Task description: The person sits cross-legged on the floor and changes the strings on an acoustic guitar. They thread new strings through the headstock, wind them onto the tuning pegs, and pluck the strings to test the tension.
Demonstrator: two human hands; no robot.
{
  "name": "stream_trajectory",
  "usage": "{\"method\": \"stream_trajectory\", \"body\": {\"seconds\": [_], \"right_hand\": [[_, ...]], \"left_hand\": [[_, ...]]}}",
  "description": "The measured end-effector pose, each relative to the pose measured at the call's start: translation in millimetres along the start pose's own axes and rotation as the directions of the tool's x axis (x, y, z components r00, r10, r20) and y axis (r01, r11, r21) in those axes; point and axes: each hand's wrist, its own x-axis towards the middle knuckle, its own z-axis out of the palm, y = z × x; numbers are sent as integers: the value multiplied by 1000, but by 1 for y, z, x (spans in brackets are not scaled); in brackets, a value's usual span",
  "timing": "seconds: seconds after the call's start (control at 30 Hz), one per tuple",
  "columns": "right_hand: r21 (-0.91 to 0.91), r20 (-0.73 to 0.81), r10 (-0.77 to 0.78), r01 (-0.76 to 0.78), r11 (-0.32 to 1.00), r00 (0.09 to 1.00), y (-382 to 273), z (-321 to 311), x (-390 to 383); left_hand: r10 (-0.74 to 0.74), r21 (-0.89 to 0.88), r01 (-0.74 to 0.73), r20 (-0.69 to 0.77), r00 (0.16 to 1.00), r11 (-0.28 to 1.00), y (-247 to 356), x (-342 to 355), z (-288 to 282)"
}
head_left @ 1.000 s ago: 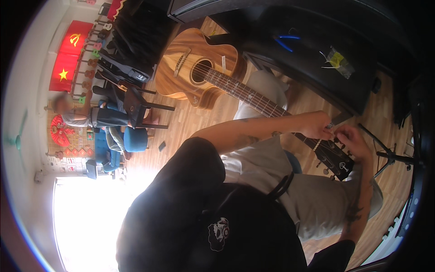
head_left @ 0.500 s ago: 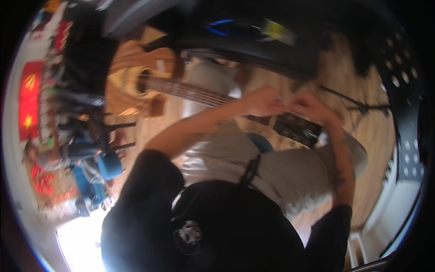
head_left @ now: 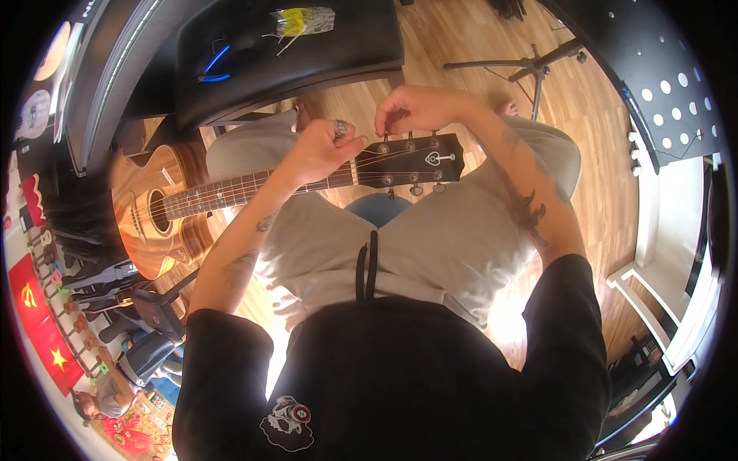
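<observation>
Right now my left hand (head_left: pixel 319 150) wraps shut around the guitar (head_left: pixel 231 192) neck across my lap, while my right hand (head_left: pixel 419 110) fingers (head_left: pixel 382 125) pinch a tuning peg (head_left: pixel 383 138) on the headstock (head_left: pixel 411 161) just below them.

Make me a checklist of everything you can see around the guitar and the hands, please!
Surface: wooden floor; the guitar lies across the person's lap.
Job's things: guitar head, black, with tuning pegs along both edges.
Clutter: black bench with a yellow packet and a blue tool on it.
Hands: left hand, wearing a ring, grips the neck next to the head; right hand pinches a peg on the head's upper edge.
Cables: nothing seen apart from the guitar strings.
Surroundings: music stand, red flags on the wall.
</observation>
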Motion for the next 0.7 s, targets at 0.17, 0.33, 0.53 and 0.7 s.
{"method": "stream_trajectory", "body": {"seconds": [0.17,0.33,0.53,0.7], "right_hand": [[-73,-70,188,-193,978,980,-19,6,-4],[23,15,28,-29,999,999,1,4,2],[21,3,23,-23,1000,1000,-3,6,2],[-7,-28,-112,112,994,993,16,4,13]], "left_hand": [[-35,-62,35,6,999,997,1,1,2],[-18,-57,18,0,1000,998,-2,2,2],[-17,-78,17,-3,1000,997,-2,2,3],[13,-29,-14,-21,1000,999,-7,3,3]]}}
